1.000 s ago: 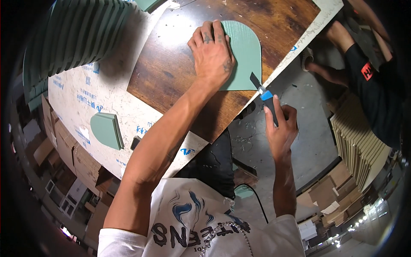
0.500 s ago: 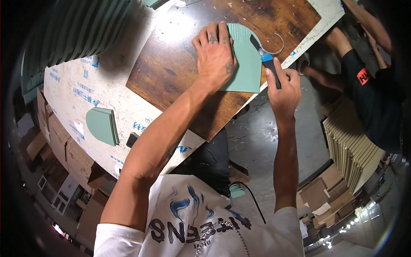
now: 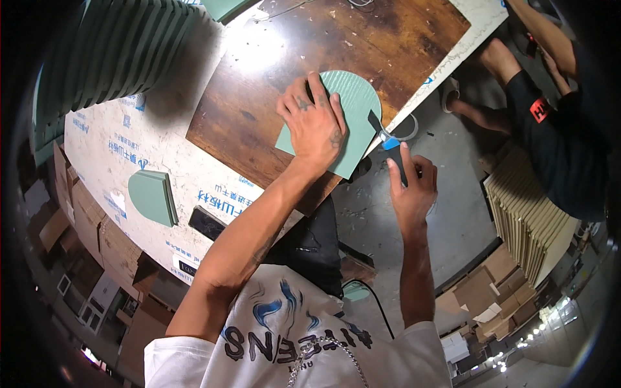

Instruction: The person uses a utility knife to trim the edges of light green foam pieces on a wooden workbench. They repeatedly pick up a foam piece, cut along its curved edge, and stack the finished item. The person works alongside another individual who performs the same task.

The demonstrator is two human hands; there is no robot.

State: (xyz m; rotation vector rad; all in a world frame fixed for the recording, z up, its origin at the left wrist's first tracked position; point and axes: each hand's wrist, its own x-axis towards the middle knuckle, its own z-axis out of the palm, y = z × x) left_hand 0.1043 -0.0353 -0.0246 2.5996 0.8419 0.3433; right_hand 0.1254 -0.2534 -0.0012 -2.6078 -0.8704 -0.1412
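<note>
A pale green panel with one rounded end (image 3: 359,123) lies on a dark brown wood-grain board (image 3: 239,110). My left hand (image 3: 315,123) rests on the panel with its fingers stretched out, pressing it down. My right hand (image 3: 414,191) is closed around the dark handle of a utility knife with a blue collar (image 3: 390,143). The knife's dark blade points up and left, at the panel's right edge. Beside the blade curls a thin, pale strip (image 3: 413,132), over the edge of the table. The fingers partly hide the handle.
A row of green panels (image 3: 123,52) stands at the far left. A small stack of rounded green pieces (image 3: 150,197) and a black phone (image 3: 207,223) lie on the white tabletop (image 3: 97,142). Another person's arm (image 3: 501,61) is at the right, above stacked boards (image 3: 527,220).
The green panel has come nearer to me and turned, with my left hand on it. My right hand and the knife have moved nearer and slightly left; the curled strip now hangs past the board's edge.
</note>
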